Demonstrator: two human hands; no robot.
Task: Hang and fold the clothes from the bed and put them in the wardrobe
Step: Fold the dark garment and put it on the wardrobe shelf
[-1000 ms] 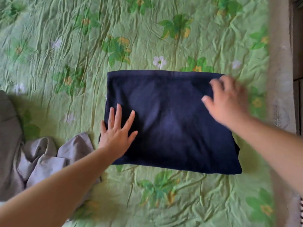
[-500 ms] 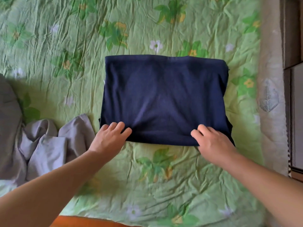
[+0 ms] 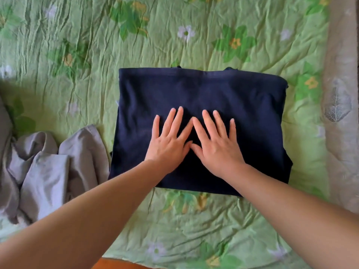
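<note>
— Bedspread (image 3: 252,220) first: green, flowered and creased, covering the bed. Where is the dark blue garment (image 3: 242,105)?
— Folded into a rectangle, lying flat in the middle of it.
— And the hands?
— The left hand (image 3: 169,146) and right hand (image 3: 215,148) rest side by side on its centre, forefingers and thumbs close together. Each grip is apart, fingers straight and spread, clamped on nothing.
— Any label?
— A pale sliver shows at the garment's left edge, too small to read. A crumpled grey garment (image 3: 48,171) lies just beside it, to the left.
</note>
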